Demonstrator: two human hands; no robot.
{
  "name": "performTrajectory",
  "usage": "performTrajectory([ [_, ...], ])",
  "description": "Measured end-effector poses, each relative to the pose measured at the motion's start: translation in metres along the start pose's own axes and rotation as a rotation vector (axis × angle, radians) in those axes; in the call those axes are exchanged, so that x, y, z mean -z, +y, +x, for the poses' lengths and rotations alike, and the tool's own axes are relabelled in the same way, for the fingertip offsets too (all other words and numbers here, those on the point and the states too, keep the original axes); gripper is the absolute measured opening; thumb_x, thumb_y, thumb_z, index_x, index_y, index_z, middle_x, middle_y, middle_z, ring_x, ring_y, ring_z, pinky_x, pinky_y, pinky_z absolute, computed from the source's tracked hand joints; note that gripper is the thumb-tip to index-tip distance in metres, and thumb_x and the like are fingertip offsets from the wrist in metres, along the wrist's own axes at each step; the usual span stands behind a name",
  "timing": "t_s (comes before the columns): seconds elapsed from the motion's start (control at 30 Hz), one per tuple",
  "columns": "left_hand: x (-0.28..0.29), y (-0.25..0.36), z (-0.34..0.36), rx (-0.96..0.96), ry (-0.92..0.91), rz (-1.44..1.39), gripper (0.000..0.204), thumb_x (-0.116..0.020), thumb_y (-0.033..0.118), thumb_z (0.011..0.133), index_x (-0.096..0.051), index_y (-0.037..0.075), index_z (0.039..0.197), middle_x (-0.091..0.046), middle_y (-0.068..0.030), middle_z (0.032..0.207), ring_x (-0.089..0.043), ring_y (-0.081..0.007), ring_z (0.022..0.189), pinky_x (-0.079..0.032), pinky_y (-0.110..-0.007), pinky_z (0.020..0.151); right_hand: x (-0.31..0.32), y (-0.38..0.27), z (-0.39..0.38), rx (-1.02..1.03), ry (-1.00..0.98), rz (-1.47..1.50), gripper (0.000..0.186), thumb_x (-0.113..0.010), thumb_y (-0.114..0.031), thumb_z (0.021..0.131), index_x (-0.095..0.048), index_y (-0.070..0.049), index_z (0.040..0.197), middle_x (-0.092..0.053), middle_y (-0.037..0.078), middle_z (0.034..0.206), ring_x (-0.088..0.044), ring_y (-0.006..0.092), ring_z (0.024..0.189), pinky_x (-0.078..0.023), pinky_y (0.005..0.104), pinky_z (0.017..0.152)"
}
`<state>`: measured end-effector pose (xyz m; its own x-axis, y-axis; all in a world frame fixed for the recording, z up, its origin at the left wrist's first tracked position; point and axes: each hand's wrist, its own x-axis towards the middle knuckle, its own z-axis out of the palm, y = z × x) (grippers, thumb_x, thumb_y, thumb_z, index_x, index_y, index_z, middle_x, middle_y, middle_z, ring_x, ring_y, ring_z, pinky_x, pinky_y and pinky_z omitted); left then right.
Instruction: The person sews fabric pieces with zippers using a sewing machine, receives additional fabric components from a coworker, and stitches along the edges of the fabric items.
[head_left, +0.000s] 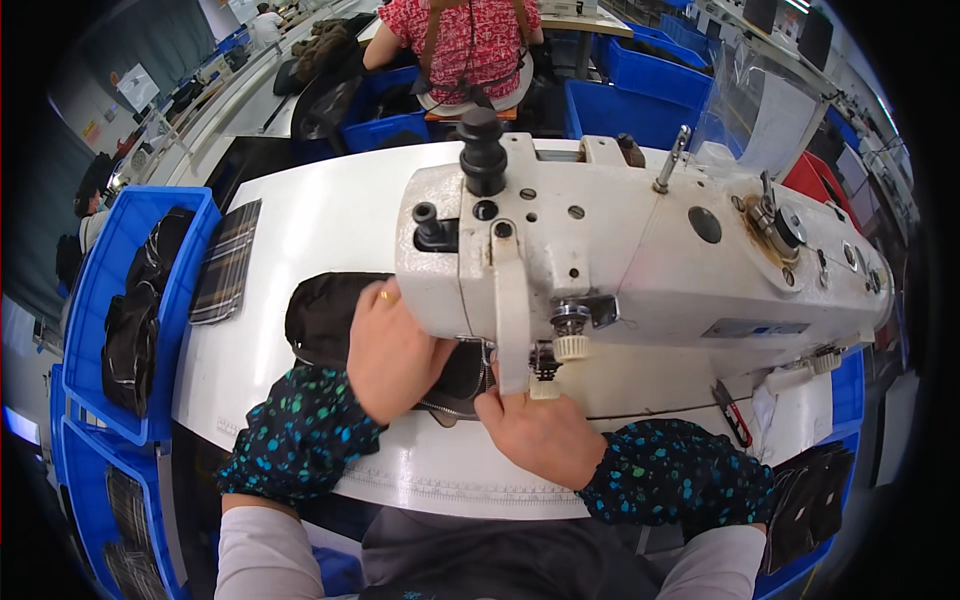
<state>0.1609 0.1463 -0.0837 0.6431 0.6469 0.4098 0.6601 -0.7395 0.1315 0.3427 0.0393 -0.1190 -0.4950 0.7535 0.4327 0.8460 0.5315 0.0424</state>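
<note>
While the left hand (393,352) lies half-curled on black zippered fabric (326,318), the right hand (542,434) curls at its edge, grips indiscernible.

Black fabric piece (322,308), soft, rounded at its left end, faint sheen, lying flat-ish with slight wrinkles. Silver-toothed zipper (447,408) along its near side, curving away from the front edge at right. Middle partly hidden. Sits on white table (325,205), nearer front edge than back, nearer left edge than right, clear of the corners.
</note>
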Motion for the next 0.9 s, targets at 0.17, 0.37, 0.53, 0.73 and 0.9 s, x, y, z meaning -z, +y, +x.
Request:
performTrajectory([
  [0.17,0.016,0.033,-0.030,-0.050,-0.222,-0.234,0.045,-0.074,0.023,0.075,-0.067,0.008,0.117,-0.064,-0.0103,0.111,-0.062,-0.0307,0.109,-0.054,-0.044,0.087,0.002,0.006,-0.008,-0.003,-0.023,0.114,0.009,-0.062,-0.013,0.080,-0.058,-0.008,0.087,-0.064,0.007,0.079,-0.064,0.0185,0.058,-0.049,0.0329,0.046],
  [0.37,-0.001,0.037,-0.037,-0.067,-0.175,-0.088,0.042,-0.074,0.023,0.077,-0.069,0.011,0.116,-0.064,-0.0085,0.114,-0.062,-0.0296,0.115,-0.054,-0.043,0.088,0.014,0.011,-0.016,0.023,-0.067,-0.020,0.014,-0.063,-0.016,0.076,-0.061,-0.009,0.088,-0.057,0.002,0.074,-0.060,0.0150,0.058,-0.046,0.0288,0.050],
  [0.53,-0.005,0.038,-0.038,-0.057,-0.136,-0.088,0.036,-0.074,0.020,0.077,-0.072,0.012,0.112,-0.065,-0.0069,0.111,-0.062,-0.0279,0.113,-0.054,-0.041,0.087,0.010,0.011,-0.014,0.027,-0.031,0.056,0.035,-0.063,-0.014,0.080,-0.071,-0.005,0.113,-0.056,-0.001,0.072,-0.058,0.0131,0.053,-0.043,0.0290,0.046],
  [0.73,-0.006,0.038,-0.037,-0.063,-0.107,-0.112,0.037,-0.075,0.019,0.074,-0.074,0.014,0.110,-0.066,-0.0064,0.108,-0.063,-0.0264,0.110,-0.055,-0.040,0.084,0.009,0.011,-0.013,0.057,-0.098,0.055,0.032,-0.061,-0.015,0.079,-0.067,0.000,0.107,-0.064,0.005,0.078,-0.063,0.0162,0.058,-0.048,0.0302,0.050],
  [0.9,-0.009,0.038,-0.035,-0.064,-0.087,-0.130,0.036,-0.075,0.018,0.073,-0.075,0.014,0.108,-0.065,-0.0070,0.108,-0.063,-0.0257,0.107,-0.054,-0.039,0.081,0.002,0.012,-0.013,0.061,-0.058,0.087,0.031,-0.060,-0.013,0.080,-0.068,0.002,0.106,-0.064,0.007,0.070,-0.061,0.0193,0.053,-0.048,0.0334,0.048],
])
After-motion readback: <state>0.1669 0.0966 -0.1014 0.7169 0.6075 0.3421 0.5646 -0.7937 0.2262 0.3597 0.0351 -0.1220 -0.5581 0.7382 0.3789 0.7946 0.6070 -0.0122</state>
